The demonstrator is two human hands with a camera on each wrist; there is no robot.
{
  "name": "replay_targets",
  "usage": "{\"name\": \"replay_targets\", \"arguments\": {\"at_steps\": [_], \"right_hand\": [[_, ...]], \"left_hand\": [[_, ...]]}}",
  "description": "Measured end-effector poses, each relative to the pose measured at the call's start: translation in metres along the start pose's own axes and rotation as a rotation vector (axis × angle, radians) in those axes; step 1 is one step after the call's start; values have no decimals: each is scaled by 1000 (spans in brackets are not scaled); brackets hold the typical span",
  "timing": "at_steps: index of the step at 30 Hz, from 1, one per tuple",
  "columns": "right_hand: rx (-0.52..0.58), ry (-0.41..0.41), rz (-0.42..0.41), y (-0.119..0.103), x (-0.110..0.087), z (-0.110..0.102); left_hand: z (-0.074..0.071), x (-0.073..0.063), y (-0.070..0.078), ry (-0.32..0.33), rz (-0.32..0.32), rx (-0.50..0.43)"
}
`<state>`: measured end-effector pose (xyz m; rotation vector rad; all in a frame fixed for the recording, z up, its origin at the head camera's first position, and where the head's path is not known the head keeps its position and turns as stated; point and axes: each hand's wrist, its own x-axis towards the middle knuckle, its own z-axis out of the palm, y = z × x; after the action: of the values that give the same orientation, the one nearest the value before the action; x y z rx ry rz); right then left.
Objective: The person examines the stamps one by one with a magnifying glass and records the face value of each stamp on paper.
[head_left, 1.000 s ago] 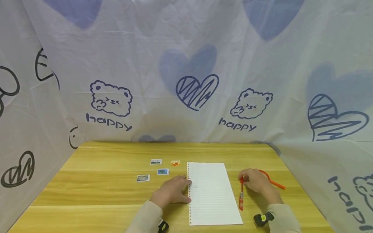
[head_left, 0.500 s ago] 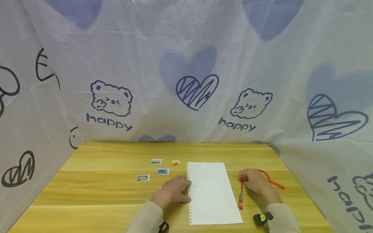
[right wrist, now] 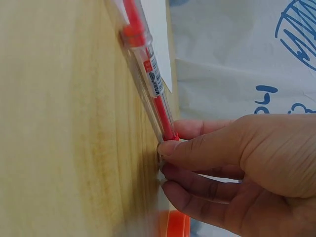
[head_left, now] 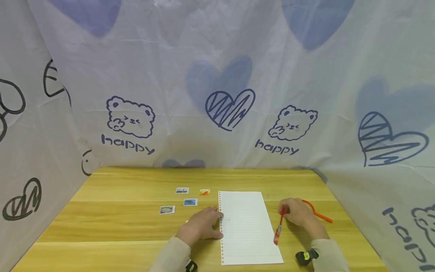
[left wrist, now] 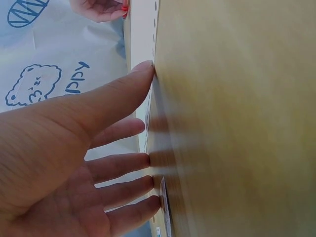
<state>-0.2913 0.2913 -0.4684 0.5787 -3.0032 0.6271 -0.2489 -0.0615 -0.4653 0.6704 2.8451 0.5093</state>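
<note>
A lined sheet of loose-leaf paper (head_left: 249,226) with punched holes lies on the wooden table. My left hand (head_left: 201,224) rests at its holed left edge, fingers fairly straight, thumb tip (left wrist: 144,66) right at the edge. To the right of the sheet, my right hand (head_left: 296,211) pinches the end of a red pen (head_left: 278,228) between thumb and fingers. In the right wrist view the capped, clear-barrelled pen (right wrist: 155,79) with a printed label slants away from the fingertips. Its capped end overlaps the sheet's right edge in the head view.
Several small stamp-like pictures lie left of the sheet, among them a blue-green one (head_left: 190,202) and an orange one (head_left: 205,192). An orange-red looped object (head_left: 323,216) with a straight handle lies behind the right hand. A patterned cloth (head_left: 176,124) hangs behind the table (head_left: 102,226).
The pen's capped end has swung left toward the sheet while my right hand keeps its pinch. My left hand stays in place; the head view has tilted up slightly.
</note>
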Motion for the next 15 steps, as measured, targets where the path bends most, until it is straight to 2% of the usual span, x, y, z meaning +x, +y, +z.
{"name": "replay_targets", "arguments": {"at_steps": [6,15], "right_hand": [[-4,-3,24,-4,-1,-1],[22,47,-25,3,0,-2]], "left_hand": [[1,-3,0,-1,0,-14],[-2,-3,1,-3,3,-8]]}}
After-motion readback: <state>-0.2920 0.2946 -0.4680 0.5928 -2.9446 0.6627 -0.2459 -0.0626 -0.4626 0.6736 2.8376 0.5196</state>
